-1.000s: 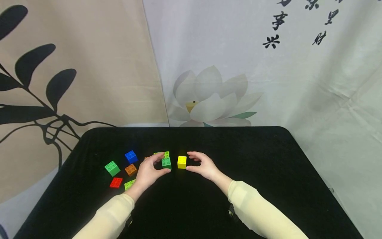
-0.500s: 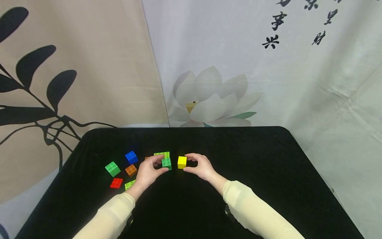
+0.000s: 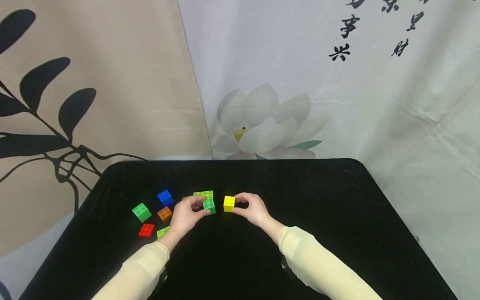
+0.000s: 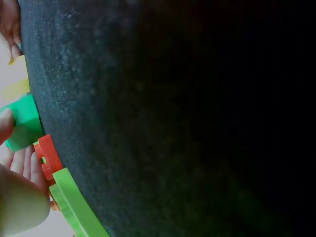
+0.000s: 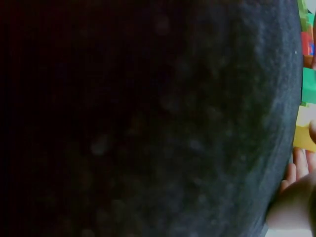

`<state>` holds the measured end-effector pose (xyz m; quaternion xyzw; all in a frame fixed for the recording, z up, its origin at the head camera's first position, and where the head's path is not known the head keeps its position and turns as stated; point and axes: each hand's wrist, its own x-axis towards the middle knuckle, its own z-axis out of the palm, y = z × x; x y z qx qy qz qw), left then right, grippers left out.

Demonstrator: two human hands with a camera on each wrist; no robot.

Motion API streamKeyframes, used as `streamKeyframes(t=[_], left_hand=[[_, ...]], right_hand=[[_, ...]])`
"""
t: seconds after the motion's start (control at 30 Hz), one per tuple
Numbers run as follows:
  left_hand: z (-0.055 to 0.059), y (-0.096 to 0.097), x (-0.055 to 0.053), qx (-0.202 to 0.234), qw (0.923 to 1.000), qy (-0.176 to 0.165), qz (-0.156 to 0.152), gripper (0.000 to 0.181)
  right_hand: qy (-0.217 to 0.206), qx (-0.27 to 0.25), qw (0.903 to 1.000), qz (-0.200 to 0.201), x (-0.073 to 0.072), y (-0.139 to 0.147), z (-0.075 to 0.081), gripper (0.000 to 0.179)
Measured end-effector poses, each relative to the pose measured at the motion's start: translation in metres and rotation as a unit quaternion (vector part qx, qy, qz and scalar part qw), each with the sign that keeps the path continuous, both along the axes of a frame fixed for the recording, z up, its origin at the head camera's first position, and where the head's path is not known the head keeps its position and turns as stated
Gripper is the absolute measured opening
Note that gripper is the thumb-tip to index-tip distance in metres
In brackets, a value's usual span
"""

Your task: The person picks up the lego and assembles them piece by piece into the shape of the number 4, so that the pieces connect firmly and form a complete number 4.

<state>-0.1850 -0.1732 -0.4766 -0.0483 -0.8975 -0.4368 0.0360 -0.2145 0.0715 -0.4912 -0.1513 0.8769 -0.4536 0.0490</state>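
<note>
In the head view my left hand (image 3: 186, 215) pinches a green toy building brick (image 3: 208, 205), thumb at its near side and fingers at its far side. The thumb also lies against this green brick (image 4: 25, 121) in the left wrist view. To the right, across a small gap, my right hand (image 3: 255, 209) pinches a yellow brick (image 3: 229, 203) at its right edge between thumb and fingertips. A lime brick (image 3: 203, 193) sits right behind the green one. Part of an orange brick (image 3: 183, 198) shows behind my left hand, which hides the rest.
Left of my left hand lie loose bricks: blue (image 3: 165, 197), green (image 3: 141, 212), orange (image 3: 164, 213), red (image 3: 146, 230) and a partly covered lime one (image 3: 163, 231). All are on a black-covered table (image 3: 300, 187). A printed curtain (image 3: 270, 62) hangs behind its far edge.
My right hand has shifted left and its thumb and fingers have come in on the yellow brick. My left thumb has drawn in to the green brick, which has turned slightly.
</note>
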Motion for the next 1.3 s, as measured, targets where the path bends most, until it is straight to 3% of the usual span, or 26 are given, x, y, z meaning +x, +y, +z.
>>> streamKeyframes(t=[0.27, 0.47, 0.87, 1.03, 1.3], left_hand=[[0.004, -0.002, 0.002, 0.009, 1.0000, -0.002, 0.001, 0.036], [0.005, 0.002, 0.004, 0.024, 0.9996, -0.005, -0.012, 0.036], [0.021, 0.027, 0.012, 0.047, 0.9981, -0.014, -0.036, 0.035], [0.029, 0.039, 0.016, 0.053, 0.9975, -0.021, -0.043, 0.032], [0.035, 0.054, 0.018, 0.065, 0.9948, -0.002, -0.078, 0.030]], right_hand=[[-0.009, -0.031, 0.9992, 0.025, 0.002, 0.019, 0.002, 0.033], [-0.021, -0.039, 0.9982, 0.041, 0.011, 0.039, 0.005, 0.033], [-0.024, -0.046, 0.9967, 0.062, 0.028, 0.057, 0.006, 0.034], [-0.018, -0.042, 0.9973, 0.057, 0.030, 0.057, 0.006, 0.033], [-0.011, -0.043, 0.9970, 0.063, 0.029, 0.061, 0.003, 0.032]])
